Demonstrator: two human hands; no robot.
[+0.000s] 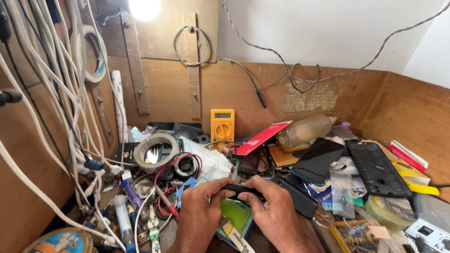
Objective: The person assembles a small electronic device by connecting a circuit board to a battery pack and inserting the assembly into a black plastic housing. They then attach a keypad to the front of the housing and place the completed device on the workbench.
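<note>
Two hands meet at 6 o'clock of the bench, both closed around one small black device [240,191]. The left hand [202,202] pinches its left end between thumb and curled fingers; the right hand [271,206] wraps the right end, fingers folded over the top. Held this way the device hangs clear of the clutter, just above a green card [236,215], so both ends stay braced and its long side faces the camera. What the device is, I cannot tell; the fingers hide most of it.

Around the grip:
- Yellow multimeter [222,122] at 12 o'clock, propped upright against the wooden back wall, dial facing out for reading.
- Tape roll [156,152] at 10 o'clock, lying tilted on other parts.
- Red and black leads [165,187] at 9 o'clock, looped just beside the left hand.
- Dark phone [318,160] at 2 o'clock, screen up, leaning on the heap.
- Black phone back cover [378,169] at 3 o'clock, inner face up.
- Red card [262,137] at 1 o'clock, resting slanted.
- White cables [56,107] hang down the left wall, kept off the work surface.
</note>
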